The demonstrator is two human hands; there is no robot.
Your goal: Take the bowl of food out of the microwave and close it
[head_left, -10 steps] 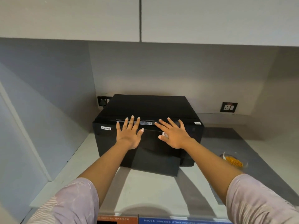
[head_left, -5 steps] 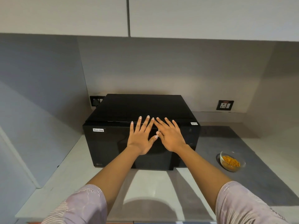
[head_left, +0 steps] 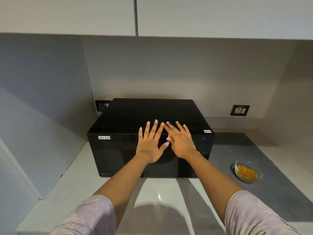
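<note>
— Both hands have slid together since a second ago, and the door that stood ajar is now flush with the black microwave.

— How is each grip?

— Flat and spread, holding nothing. From the head view, the left hand and the right hand press palms against the top of the door, fingertips reaching over its upper edge, index fingers touching.

— And the bowl of food?

— Out on the bench, on the grey mat well to the right of the microwave, upright, orange food inside.

— Anything else?

— A "Non-Veg" label at the door's upper left, a wall socket behind on the right, cabinets overhead.
</note>
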